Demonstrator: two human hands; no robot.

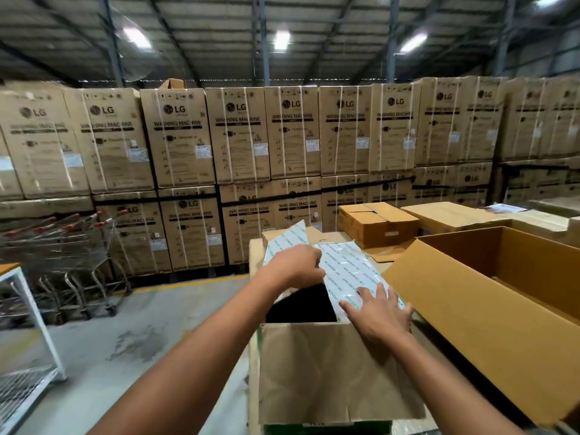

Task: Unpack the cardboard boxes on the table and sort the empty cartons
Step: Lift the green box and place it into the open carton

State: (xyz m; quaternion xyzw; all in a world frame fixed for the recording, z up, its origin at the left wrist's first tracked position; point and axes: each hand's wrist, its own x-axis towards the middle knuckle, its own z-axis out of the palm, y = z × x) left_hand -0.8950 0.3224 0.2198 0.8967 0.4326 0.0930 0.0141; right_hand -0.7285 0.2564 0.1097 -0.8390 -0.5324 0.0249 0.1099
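We are curling our left hand's fingers round the flap edge of the box at the table's left edge, with our flat, straight-fingered right hand pressing that flap, so a hard tug is risking tearing it or tipping the box.

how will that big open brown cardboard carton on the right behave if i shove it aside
The big open brown cardboard carton looks empty inside as far as shown, so probably light and easy to slide. Its loose open flaps would likely bend if pushed there.
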